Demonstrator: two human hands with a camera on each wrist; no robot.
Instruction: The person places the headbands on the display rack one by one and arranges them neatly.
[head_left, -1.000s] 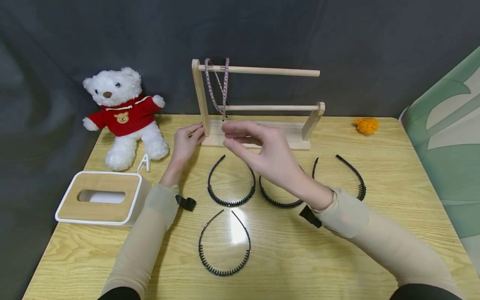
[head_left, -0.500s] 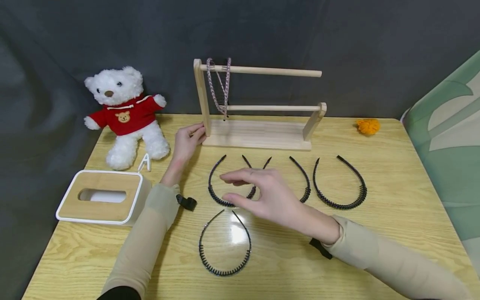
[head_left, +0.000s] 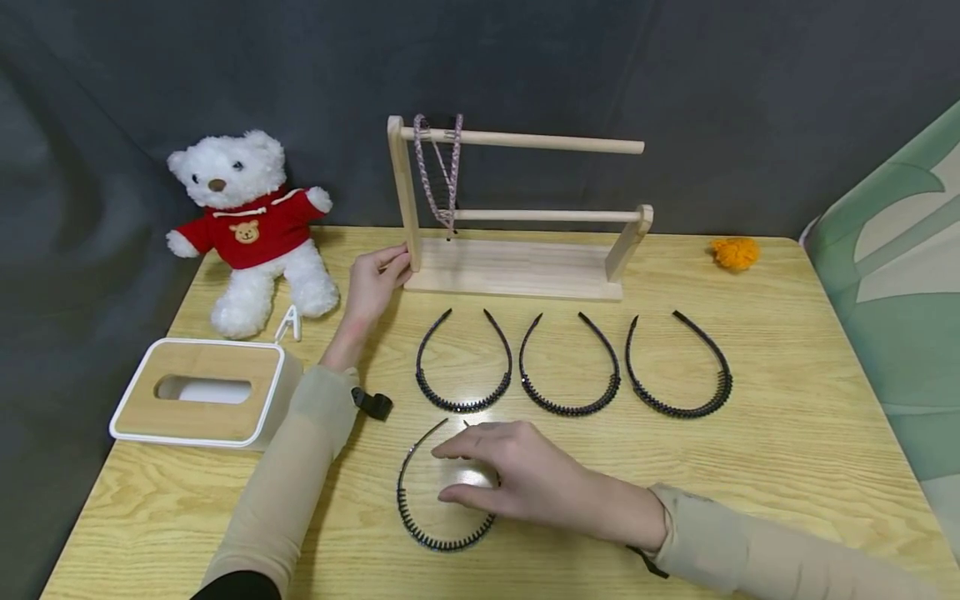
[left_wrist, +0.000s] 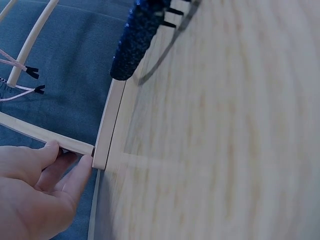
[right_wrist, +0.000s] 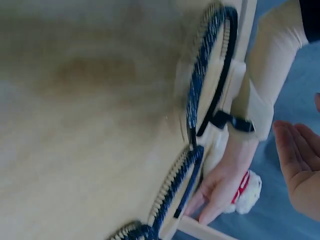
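Observation:
My left hand point(head_left: 373, 287) holds the foot of the left upright of a wooden headband rack point(head_left: 517, 268). In the left wrist view, its thumb and fingers pinch that upright point(left_wrist: 50, 136) near the base. My right hand point(head_left: 525, 479) hovers above the right side of the nearest dark toothed headband point(head_left: 442, 546), thumb and fingers apart and nothing between them. That hand hides part of the band. A pink braided headband point(head_left: 453, 167) hangs on the rack's upper bar, at its left end.
Three more dark headbands, left point(head_left: 462, 407), middle point(head_left: 570, 410) and right point(head_left: 681, 412), lie in a row before the rack. At left are a white teddy bear point(head_left: 251, 237) in red and a tissue box point(head_left: 202, 392). An orange pompom point(head_left: 735, 252) lies at the back right.
My right hand has moved down from in front of the rack, past the headband row, to the nearest headband. My left hand stays at the rack's left foot.

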